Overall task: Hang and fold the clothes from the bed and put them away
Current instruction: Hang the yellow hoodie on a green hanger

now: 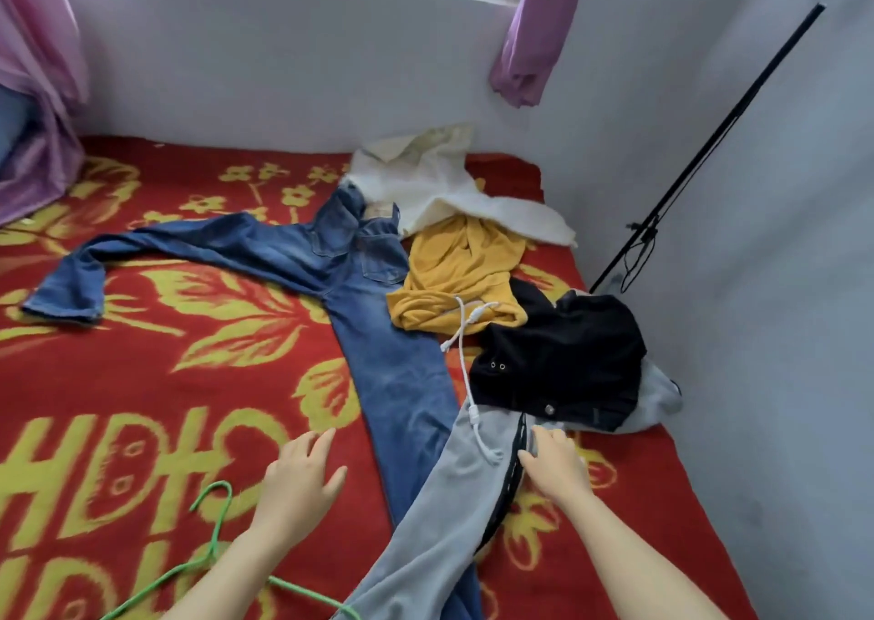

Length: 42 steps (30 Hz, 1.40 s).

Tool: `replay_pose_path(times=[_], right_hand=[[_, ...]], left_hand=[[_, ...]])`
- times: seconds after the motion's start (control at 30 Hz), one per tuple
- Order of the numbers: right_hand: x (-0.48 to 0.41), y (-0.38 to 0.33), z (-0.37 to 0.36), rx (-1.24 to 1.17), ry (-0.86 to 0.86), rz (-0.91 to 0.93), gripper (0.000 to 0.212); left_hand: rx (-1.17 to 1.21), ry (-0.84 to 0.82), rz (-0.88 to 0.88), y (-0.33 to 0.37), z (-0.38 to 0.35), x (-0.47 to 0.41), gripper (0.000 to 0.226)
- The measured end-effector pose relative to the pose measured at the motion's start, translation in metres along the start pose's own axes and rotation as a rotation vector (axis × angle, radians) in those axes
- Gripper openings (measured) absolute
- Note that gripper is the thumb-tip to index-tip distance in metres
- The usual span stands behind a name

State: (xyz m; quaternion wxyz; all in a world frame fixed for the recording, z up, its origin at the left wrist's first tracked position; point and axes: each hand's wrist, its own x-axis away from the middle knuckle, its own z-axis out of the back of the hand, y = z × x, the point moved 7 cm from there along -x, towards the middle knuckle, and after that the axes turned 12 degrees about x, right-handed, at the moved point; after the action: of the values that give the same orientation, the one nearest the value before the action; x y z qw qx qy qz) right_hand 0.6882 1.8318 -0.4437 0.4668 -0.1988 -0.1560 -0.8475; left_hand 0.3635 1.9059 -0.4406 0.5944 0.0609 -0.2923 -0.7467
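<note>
Blue jeans (pixel 359 264) lie spread across the red and yellow blanket (pixel 142 383). A grey garment (pixel 449 501) with a white drawstring and a black zip edge lies over one jeans leg. My right hand (pixel 553 466) rests on its zip edge, fingers slightly bent. My left hand (pixel 300 473) hovers open over the blanket, left of the jeans leg. A green hanger (pixel 213 539) lies under my left forearm. Behind these lie a yellow garment (pixel 454 269), a black garment (pixel 567 359) and a cream garment (pixel 435 179).
White walls close the bed in at the back and right. A black rod (pixel 709 146) with a cord leans in the right corner. Purple curtains (pixel 529 42) hang by the window and a pink cloth (pixel 33 99) at the far left.
</note>
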Motion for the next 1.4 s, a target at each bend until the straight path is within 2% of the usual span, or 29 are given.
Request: replay_pose_path(times=[0.1, 0.3, 0.47, 0.6, 0.67, 0.83, 0.9, 1.03, 1.1, 1.27, 1.4], right_hand=[[-0.060, -0.006, 0.025, 0.069, 0.061, 0.070, 0.050], [-0.163, -0.040, 0.050, 0.164, 0.157, 0.188, 0.052], [-0.231, -0.059, 0.061, 0.261, 0.260, 0.235, 0.051], [-0.283, -0.049, 0.076, 0.129, 0.270, 0.124, 0.049], [-0.305, -0.038, 0.080, 0.020, 0.222, 0.067, 0.053], [-0.346, -0.021, 0.053, -0.147, 0.048, 0.078, 0.071], [-0.348, -0.019, 0.036, -0.153, 0.058, 0.017, 0.063], [-0.330, -0.024, 0.021, -0.052, 0.175, -0.052, 0.020], [-0.314, -0.024, 0.024, -0.084, 0.197, -0.042, 0.011], [-0.254, -0.031, 0.056, -0.414, 0.316, 0.004, 0.015], [-0.171, -0.054, 0.041, -0.692, 0.279, -0.010, 0.019]], left_hand=[[-0.021, 0.004, 0.067, 0.010, -0.015, -0.040, 0.058], [-0.039, -0.006, 0.222, -0.016, -0.047, -0.106, 0.057], [-0.053, -0.018, 0.254, -0.035, -0.071, -0.134, 0.057], [-0.062, 0.011, 0.279, -0.057, -0.067, -0.153, 0.058], [-0.044, 0.018, 0.309, -0.067, -0.066, -0.161, 0.057], [-0.010, -0.012, 0.336, -0.074, -0.083, -0.169, 0.056], [0.001, -0.026, 0.335, -0.073, -0.091, -0.170, 0.055], [0.017, -0.034, 0.355, -0.073, -0.104, -0.166, 0.055], [0.045, -0.045, 0.359, -0.071, -0.112, -0.156, 0.055], [0.138, -0.046, 0.328, -0.047, -0.119, -0.133, 0.054], [0.295, -0.073, 0.340, -0.016, -0.116, -0.103, 0.054]])
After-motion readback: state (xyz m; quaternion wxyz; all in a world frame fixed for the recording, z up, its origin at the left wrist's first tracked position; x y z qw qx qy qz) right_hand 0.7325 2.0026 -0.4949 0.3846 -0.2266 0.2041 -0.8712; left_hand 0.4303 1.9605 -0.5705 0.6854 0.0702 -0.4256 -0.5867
